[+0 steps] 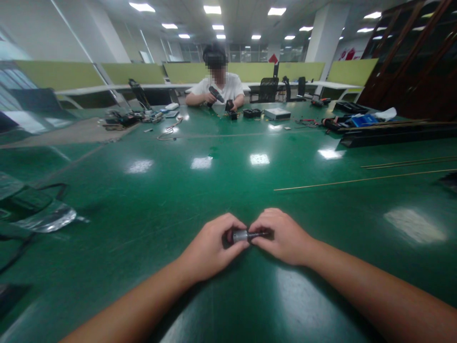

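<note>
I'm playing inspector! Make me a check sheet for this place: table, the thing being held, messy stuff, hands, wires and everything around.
Surface: glossy green tabletop, reflecting the lights.
Job's things: small silver metal cylinder with a thin dark shaft pointing right.
Clutter: thin brass-coloured rods and long black strips at right; clear, shiny object at left; flat silver-grey box at the far side.
Hands: left hand grips the cylinder; right hand has its fingers around the shaft.
Cables: dark cable at left; others farther off.
Surroundings: person in a white shirt opposite, holding a dark power tool; pale green partitions behind.
</note>
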`<state>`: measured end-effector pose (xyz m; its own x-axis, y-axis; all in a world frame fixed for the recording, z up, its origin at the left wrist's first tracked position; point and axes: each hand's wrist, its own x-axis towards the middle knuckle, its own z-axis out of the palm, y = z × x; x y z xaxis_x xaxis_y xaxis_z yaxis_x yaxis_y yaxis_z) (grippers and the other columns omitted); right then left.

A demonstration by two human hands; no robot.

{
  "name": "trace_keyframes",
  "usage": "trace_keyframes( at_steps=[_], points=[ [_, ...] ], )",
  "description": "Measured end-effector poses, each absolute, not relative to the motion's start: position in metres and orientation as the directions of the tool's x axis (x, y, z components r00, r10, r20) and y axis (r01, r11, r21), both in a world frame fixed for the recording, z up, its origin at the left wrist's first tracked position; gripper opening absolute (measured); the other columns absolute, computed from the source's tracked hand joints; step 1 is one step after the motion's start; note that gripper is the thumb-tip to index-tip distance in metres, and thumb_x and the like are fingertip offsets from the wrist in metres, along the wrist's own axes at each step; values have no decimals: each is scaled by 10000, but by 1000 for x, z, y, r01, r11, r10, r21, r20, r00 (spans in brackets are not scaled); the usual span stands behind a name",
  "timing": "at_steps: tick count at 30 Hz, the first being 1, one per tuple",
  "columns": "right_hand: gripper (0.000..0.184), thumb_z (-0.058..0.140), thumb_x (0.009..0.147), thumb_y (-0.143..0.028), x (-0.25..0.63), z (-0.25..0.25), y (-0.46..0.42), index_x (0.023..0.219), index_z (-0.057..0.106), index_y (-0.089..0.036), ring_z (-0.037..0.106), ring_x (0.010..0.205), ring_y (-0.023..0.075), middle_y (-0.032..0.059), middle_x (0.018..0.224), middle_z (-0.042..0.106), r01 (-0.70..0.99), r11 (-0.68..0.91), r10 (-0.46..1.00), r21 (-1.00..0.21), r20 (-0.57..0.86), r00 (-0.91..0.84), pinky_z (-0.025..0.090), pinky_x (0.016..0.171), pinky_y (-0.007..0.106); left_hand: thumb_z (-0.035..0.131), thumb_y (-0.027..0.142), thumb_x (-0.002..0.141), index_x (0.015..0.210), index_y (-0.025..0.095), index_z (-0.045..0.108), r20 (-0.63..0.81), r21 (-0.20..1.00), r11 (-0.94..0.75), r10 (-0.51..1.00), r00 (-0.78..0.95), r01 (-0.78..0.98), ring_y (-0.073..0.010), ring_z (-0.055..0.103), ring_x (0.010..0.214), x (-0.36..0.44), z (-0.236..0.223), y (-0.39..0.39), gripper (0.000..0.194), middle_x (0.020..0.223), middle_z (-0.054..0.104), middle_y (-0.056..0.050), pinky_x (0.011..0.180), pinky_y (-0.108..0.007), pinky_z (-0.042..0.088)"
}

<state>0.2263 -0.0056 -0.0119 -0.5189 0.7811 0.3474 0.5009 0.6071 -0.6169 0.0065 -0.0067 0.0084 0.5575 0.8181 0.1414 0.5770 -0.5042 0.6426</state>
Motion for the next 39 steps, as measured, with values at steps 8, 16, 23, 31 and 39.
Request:
trace_keyframes(
  at_steps=[8,16,23,31,39],
  points=[
    [140,747,789,-200,228,-14,-4,924,712,-213,585,827,173,9,841,699,503,633,763,-588,365,-533,397,802,329,703,179,776,906,181,610,142,648,-480,839,525,592,-158,565,735,9,7,-7,160,835,592,-5,652,-265,425],
    [110,742,788,-185,227,-13,-5,893,724,-211,593,801,165,8,818,705,489,634,761,-600,368,-534,407,784,317,714,193,765,869,180,590,142,630,-480,844,518,610,-156,562,722,11,8,-8,162,814,584,0,640,-260,415],
    [96,730,790,-174,229,-11,-4,881,725,-207,592,790,169,13,804,702,491,638,757,-593,365,-542,413,773,319,738,208,742,829,176,596,167,596,-498,844,509,629,-148,554,697,12,12,-9,169,783,578,6,622,-249,404],
    [95,724,787,-166,230,-8,-5,874,721,-202,595,788,176,24,805,703,492,635,759,-596,361,-542,426,771,321,747,195,738,832,177,591,167,605,-497,843,511,622,-148,558,697,12,12,-9,182,795,578,5,622,-248,411],
    [89,721,786,-167,232,-8,-4,872,724,-192,602,799,183,29,808,708,491,627,760,-606,336,-556,431,789,333,745,203,753,855,178,594,152,596,-497,842,518,631,-157,560,729,11,11,-9,184,822,575,-1,648,-259,419]
  ],
)
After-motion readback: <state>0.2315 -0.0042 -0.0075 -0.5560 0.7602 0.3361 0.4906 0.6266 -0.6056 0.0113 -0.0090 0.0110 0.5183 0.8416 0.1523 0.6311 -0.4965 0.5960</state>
